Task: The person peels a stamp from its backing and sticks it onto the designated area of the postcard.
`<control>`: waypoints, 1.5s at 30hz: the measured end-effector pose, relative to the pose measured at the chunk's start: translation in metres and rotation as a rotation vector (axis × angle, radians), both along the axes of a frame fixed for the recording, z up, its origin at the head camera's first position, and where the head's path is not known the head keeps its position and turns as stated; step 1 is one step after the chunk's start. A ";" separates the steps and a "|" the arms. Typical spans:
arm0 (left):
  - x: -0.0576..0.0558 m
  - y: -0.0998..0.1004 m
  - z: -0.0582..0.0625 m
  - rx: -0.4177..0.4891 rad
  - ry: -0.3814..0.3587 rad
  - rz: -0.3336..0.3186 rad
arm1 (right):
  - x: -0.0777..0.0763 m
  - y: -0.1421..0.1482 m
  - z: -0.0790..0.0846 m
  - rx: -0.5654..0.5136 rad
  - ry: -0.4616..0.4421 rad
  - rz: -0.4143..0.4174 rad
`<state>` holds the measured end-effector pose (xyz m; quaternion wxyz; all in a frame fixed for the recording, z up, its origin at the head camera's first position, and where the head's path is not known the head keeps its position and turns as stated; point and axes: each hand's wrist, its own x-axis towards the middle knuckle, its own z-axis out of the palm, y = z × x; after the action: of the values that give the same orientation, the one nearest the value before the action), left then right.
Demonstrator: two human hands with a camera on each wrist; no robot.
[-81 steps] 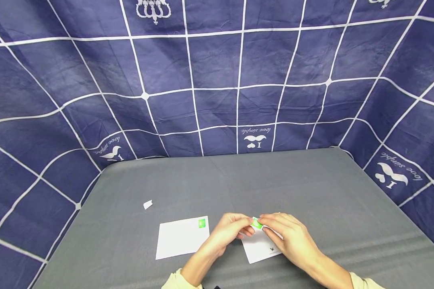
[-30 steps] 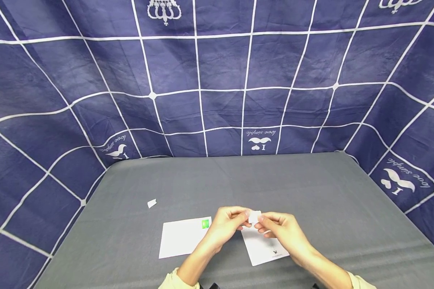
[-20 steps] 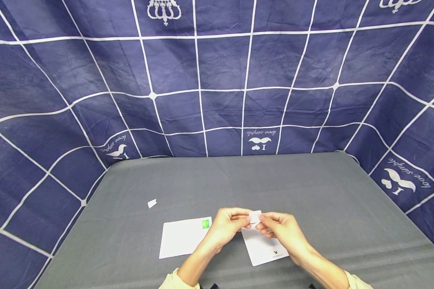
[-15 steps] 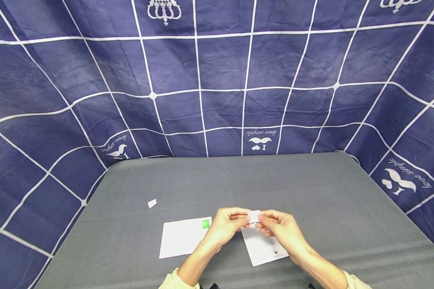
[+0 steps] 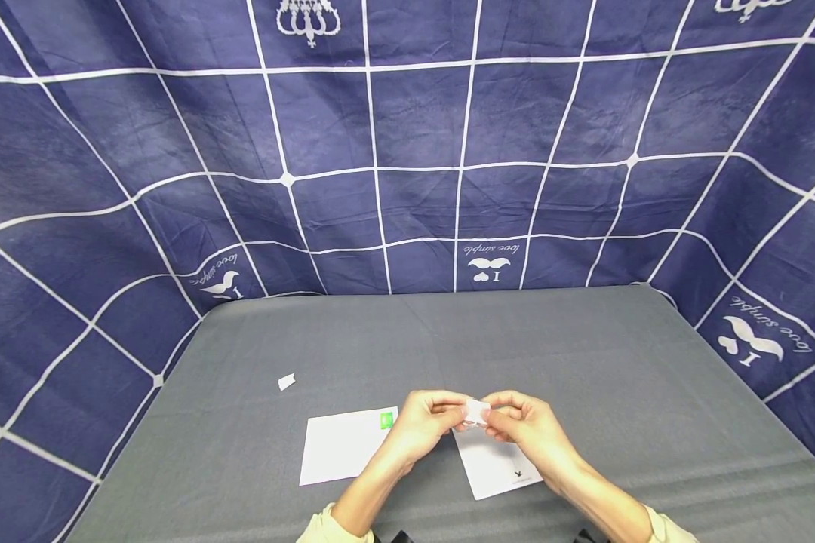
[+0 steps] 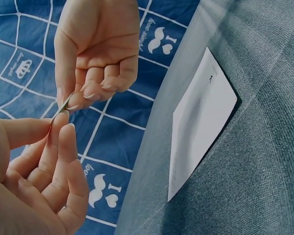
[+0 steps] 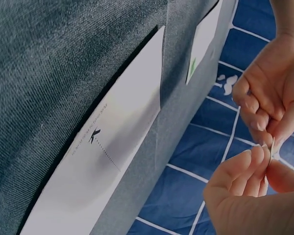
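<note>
While I watch from my end, the left hand [image 5: 417,428] and right hand [image 5: 531,436] pinch a small sticker [image 5: 476,411] between them, its white side toward my head view. Below the fingers, apart from them, lies a white envelope [image 5: 497,466]; left of them, a second envelope [image 5: 345,449] with a green stamp [image 5: 386,420].

Pale yellow left sleeve [image 5: 333,526], matching right sleeve [image 5: 667,528], small black parts [image 5: 402,538] between them, perhaps camera gear
</note>
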<state>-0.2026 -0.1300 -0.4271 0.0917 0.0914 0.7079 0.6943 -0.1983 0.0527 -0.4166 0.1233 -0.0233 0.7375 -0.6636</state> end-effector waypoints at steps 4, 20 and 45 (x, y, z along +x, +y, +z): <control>0.000 -0.001 0.000 -0.009 0.005 0.009 | 0.001 -0.001 -0.001 -0.017 0.009 -0.010; 0.002 -0.003 0.005 0.029 -0.093 -0.067 | -0.003 -0.005 -0.017 0.284 1.045 -0.190; 0.000 -0.002 0.001 -0.020 -0.018 -0.037 | -0.005 -0.001 -0.020 0.409 1.089 -0.023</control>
<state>-0.2025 -0.1324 -0.4259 0.1115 0.0973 0.7123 0.6860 -0.2033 0.0518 -0.4365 -0.2791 -0.3289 0.8079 -0.4016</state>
